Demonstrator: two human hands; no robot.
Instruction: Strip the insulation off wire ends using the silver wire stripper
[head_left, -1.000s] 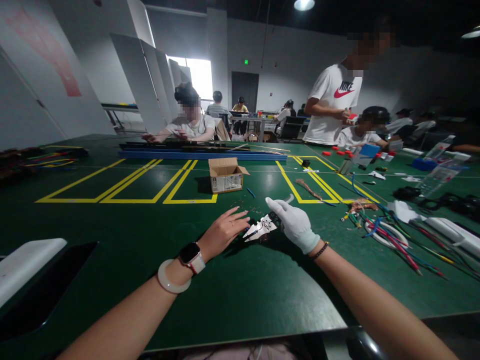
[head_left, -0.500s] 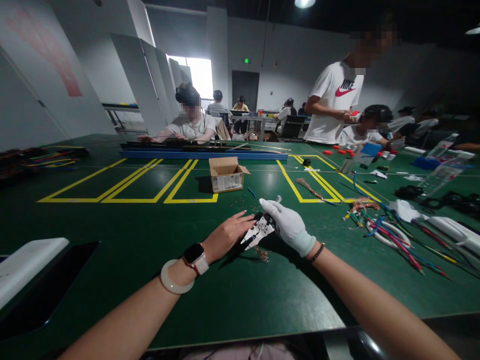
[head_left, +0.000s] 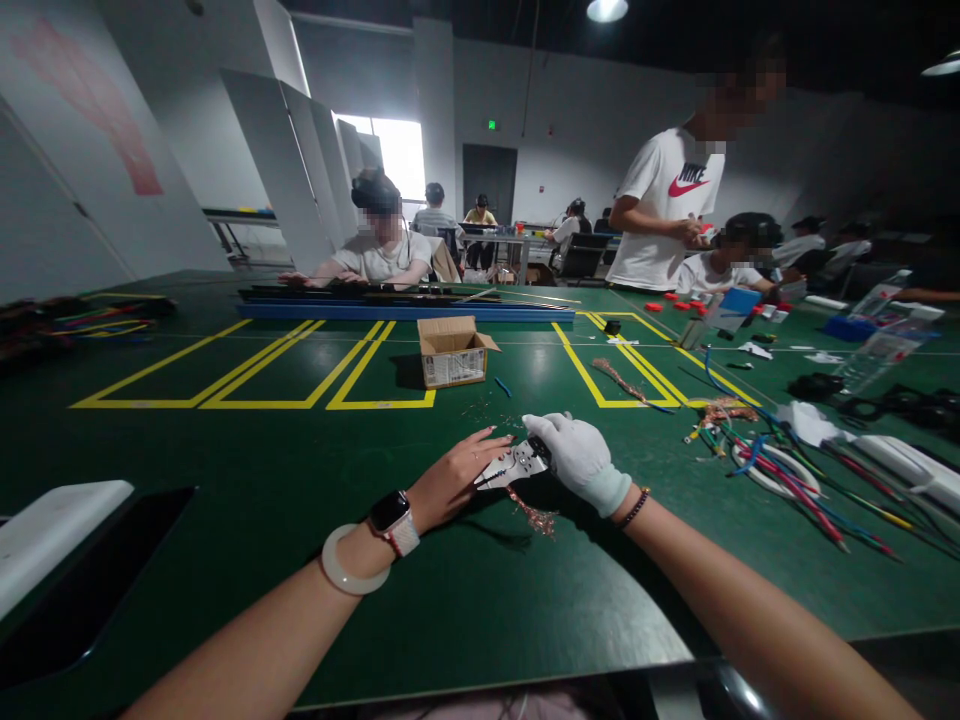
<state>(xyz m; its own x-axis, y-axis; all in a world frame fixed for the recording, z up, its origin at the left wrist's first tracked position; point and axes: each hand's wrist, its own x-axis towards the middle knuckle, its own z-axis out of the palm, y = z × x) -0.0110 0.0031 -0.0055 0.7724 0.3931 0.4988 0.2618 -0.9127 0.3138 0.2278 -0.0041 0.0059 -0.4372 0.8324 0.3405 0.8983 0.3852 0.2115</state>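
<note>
My right hand [head_left: 576,456], in a white glove, grips a wire stripper [head_left: 517,464] whose flat metal jaws point left. A bundle of fine copper strands [head_left: 535,518] hangs below the jaws, its upper end hidden behind the tool. My bare left hand [head_left: 457,474] is at the jaw tips, fingers bent over toward the stripper. Its thumb and whatever it pinches are out of sight. Tiny copper bits are scattered on the green table [head_left: 420,590] just beyond my hands.
An open cardboard box [head_left: 454,366] stands ahead, with a short blue piece [head_left: 503,387] beside it. Coloured wires [head_left: 787,485] and frayed copper [head_left: 619,378] lie at right. A dark tablet-like slab [head_left: 112,590] is at left. A blue trunking strip [head_left: 405,312] lies before a seated co-worker.
The wire stripper has turned to lie flatter, its jaws now pointing more to the left. The copper strands below it have shifted right and show more. My left hand has moved slightly downward.
</note>
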